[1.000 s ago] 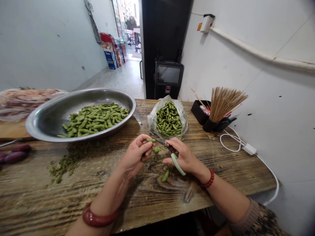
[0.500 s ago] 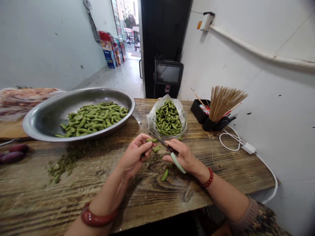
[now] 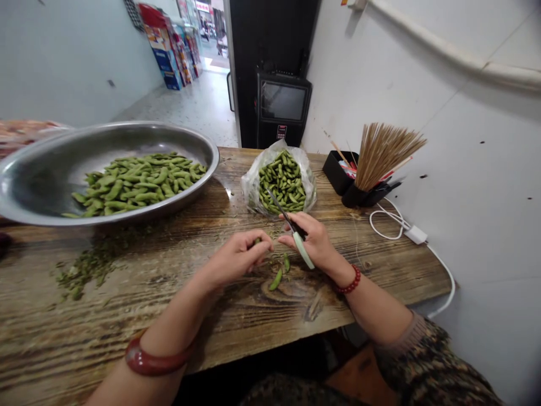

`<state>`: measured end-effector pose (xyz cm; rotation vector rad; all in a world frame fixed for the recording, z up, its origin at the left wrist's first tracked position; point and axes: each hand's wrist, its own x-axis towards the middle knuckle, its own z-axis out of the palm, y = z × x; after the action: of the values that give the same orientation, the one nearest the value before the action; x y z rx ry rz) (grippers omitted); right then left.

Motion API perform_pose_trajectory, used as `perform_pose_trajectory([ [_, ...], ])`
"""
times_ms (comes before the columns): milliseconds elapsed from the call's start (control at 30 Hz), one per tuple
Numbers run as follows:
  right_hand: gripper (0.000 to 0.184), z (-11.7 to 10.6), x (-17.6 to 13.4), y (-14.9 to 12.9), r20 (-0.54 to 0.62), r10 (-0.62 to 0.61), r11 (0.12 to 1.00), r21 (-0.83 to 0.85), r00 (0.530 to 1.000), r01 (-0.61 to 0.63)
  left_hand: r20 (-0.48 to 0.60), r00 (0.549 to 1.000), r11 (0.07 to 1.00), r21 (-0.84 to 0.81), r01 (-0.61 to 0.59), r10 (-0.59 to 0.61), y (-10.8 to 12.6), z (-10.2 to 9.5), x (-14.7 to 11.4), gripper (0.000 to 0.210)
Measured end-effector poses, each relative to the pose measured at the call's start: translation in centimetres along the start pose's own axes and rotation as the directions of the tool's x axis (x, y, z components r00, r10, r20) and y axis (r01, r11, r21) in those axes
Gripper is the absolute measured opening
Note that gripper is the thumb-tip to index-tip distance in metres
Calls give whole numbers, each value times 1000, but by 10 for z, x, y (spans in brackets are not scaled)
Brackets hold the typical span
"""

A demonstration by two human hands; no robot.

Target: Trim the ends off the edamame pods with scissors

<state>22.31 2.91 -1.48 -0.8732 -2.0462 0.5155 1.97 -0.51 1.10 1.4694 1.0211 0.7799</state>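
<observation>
Left hand point(image 3: 236, 256) pinches a pod point(image 3: 257, 241) at its fingertips, right hand point(image 3: 315, 242) grips scissors point(image 3: 291, 228) blades-up beside it, bag point(image 3: 281, 179) just beyond for reach, pan point(image 3: 105, 169) far left, loose pods point(image 3: 276, 277) on counter point(image 3: 211, 304).

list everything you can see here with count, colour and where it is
wooden table: one, brown, fills the foreground
round metal basin: one, silver, far left of the table, holds a heap of green pods
clear plastic bag of green pods: one, centre back of the table
loose green pods: two, on the table below the hands
green trimmings: a scatter, left, in front of the basin
black holder of bamboo skewers: one, back right by the wall
white cable with adapter: one, right edge
black box with a screen: one, on the floor behind the table
scissors with pale green handle: one, in the right hand
left hand: grip on a small green pod
right hand: grip on the scissors
</observation>
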Motion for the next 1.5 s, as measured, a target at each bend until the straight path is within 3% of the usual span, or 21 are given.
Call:
perform_pose_trajectory([
  [133, 47, 1, -1, 2, -6, -3, 1000, 3, 1000, 3, 166, 982, 897, 415, -154, 91, -4, 8, 1, 19],
  [267, 46, 1, -1, 2, -1, 15, 1000, 6, 1000, -15, 247, 969, 752, 643, -144, -26, -7, 13, 0, 17],
  [367, 45, 1, 0, 1, -1, 22, 1000, 10, 1000, -22, 248, 968, 663, 733, -154, -48, -10, 17, -3, 16],
  [500, 45, 2, 0, 0, 2, 15, 1000, 10, 1000, -15, 260, 965, 668, 722, -179, -23, -14, 18, -4, 3],
  [633, 45, 2, 0, 0, -6, 25, 1000, 4, 1000, -25, 113, 991, 813, 569, -124, 73, -10, 10, -2, 4],
  [767, 45, 2, 0, -2, -19, 29, 1000, 2, 999, -29, -94, 991, 986, 146, -85, 99, 2, -3, -3, 10],
  [867, 44, 2, 0, -4, -17, 34, 999, 7, 999, -34, -169, 986, 981, -191, -33, 0, 4, -7, -5, 19],
  [967, 45, 2, 0, -6, 0, 22, 999, 28, 1000, -22, -185, 979, 926, -377, 5, -81, 0, -8, -6, 26],
  [1267, 47, 5, -3, -4, 29, -73, 997, 34, 997, 72, -217, 970, 875, -483, -11, -107, 0, -8, -4, 25],
  [1500, 53, 5, -4, -5, 68, -74, 997, 29, 995, 72, -273, 957, 873, -486, -47, -101, 0, -7, -4, 25],
])
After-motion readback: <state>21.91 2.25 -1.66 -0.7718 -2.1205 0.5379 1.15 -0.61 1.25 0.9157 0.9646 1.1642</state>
